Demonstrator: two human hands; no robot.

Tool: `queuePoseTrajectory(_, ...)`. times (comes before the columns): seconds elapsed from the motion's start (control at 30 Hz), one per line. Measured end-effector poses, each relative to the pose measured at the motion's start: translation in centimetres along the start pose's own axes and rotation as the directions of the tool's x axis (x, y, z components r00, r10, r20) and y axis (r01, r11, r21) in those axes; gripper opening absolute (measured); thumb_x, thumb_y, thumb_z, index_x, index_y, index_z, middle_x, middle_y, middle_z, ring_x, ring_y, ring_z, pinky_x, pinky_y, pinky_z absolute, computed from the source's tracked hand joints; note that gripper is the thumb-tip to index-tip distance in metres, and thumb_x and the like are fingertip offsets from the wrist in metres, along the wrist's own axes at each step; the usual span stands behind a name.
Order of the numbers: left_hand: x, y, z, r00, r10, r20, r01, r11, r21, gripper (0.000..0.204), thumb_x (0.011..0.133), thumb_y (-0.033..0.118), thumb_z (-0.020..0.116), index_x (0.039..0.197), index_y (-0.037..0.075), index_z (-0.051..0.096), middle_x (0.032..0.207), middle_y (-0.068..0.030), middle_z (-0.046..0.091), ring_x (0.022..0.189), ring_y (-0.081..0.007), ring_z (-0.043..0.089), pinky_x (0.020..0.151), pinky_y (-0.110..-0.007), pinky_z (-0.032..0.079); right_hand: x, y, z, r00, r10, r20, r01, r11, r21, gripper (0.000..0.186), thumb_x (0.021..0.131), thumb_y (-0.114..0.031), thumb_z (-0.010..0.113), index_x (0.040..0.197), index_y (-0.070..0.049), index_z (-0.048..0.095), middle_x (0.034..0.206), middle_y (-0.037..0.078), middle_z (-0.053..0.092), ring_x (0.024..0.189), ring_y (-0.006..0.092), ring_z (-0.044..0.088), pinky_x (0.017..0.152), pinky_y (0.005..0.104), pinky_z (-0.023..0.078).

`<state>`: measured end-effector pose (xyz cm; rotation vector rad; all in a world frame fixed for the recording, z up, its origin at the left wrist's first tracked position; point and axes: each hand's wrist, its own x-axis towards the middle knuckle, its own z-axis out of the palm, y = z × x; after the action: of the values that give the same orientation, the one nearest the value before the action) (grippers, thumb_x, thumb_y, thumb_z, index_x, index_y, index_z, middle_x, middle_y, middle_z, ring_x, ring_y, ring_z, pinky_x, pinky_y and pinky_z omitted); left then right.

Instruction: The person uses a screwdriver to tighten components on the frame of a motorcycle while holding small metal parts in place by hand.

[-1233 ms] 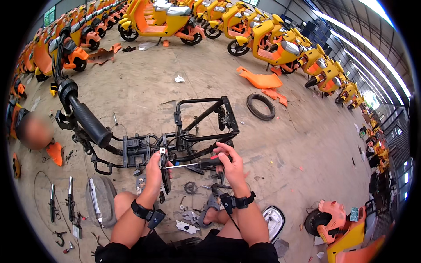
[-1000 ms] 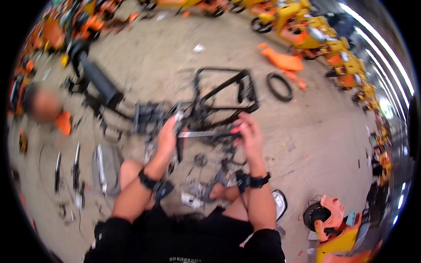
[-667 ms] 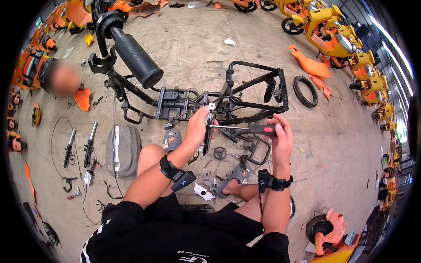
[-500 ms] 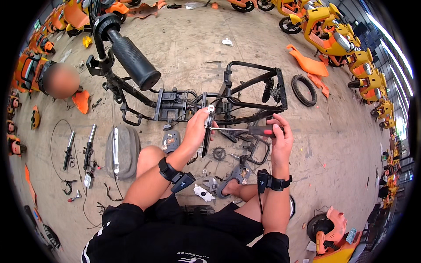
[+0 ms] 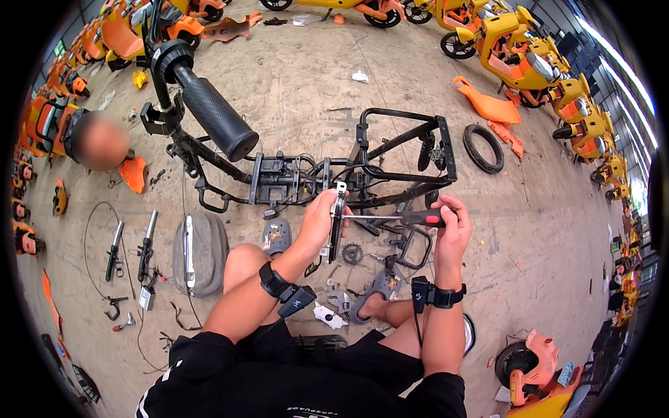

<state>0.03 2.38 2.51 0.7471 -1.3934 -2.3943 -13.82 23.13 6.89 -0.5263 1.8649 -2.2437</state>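
My left hand is closed round a narrow dark part with a light metal edge, holding it upright on its edge; its kind I cannot make out. My right hand grips the end of a screwdriver with a black and red handle. The screwdriver lies level, its shaft running left and its tip against the right side of the part. Just beyond both hands stands a bare black scooter frame, with a black handlebar grip at upper left.
A worn tyre lies at right, a grey seat at left beside two fork legs. A sprocket and small parts surround my feet. Yellow and orange scooters line both sides. Another person's blurred head shows at left.
The whole view has shifted, so things sit slightly lower in it. My right fingers have moved on the screwdriver handle, whose red part now shows more. The tip stays at the part.
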Motion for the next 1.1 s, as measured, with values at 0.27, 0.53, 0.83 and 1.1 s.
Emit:
queuePoseTrajectory(0.27,-0.1,0.1,0.2,0.999,-0.031,-0.015,0.03,0.999,-0.044,0.044,0.102,0.039,0.035,0.118,0.005,0.057,0.085,-0.0087,0.064,0.068,-0.0162,0.061,0.058,-0.032,0.053,0.1,0.6,0.0,1.0,-0.02,-0.003,0.02,1.0,-0.002,0.017,0.095,-0.007,0.053,0.109,-0.002,0.062,0.095,0.007,0.066,0.072,0.0093,0.06,0.056,0.0232,0.051)
queuePoseTrajectory(0.53,0.0,0.2,0.2,0.995,0.033,-0.098,-0.03,0.999,0.036,0.044,0.102,0.04,0.035,0.116,0.005,0.059,0.081,-0.0079,0.064,0.067,-0.0143,0.061,0.055,-0.031,0.052,-0.2,-0.3,0.4,0.997,0.026,0.068,-0.026,1.0,0.001,0.026,0.093,-0.007,0.053,0.118,-0.001,0.058,0.101,0.01,0.065,0.076,0.0121,0.062,0.059,0.0261,0.053)
queuePoseTrajectory(0.83,0.5,-0.3,-0.5,0.982,0.135,-0.132,-0.132,0.991,0.03,0.042,0.102,0.039,0.035,0.114,0.005,0.057,0.078,-0.0064,0.061,0.067,-0.0133,0.057,0.056,-0.03,0.051,-0.2,-1.4,0.1,0.977,0.123,0.175,-0.12,0.992,-0.027,0.038,0.094,-0.012,0.053,0.13,-0.002,0.047,0.086,0.011,0.066,0.052,0.0099,0.053,0.046,0.0232,0.046)
queuePoseTrajectory(1.1,0.6,-0.3,-0.7,0.969,0.2,-0.142,-0.191,0.979,0.075,0.04,0.103,0.036,0.035,0.115,0.005,0.056,0.078,-0.0067,0.061,0.066,-0.0131,0.057,0.056,-0.029,0.05,-0.4,0.1,0.9,0.995,0.062,0.082,-0.065,0.997,0.04,0.036,0.099,-0.028,0.053,0.128,-0.006,0.05,0.074,0.003,0.063,0.051,0.0083,0.053,0.047,0.0217,0.044)
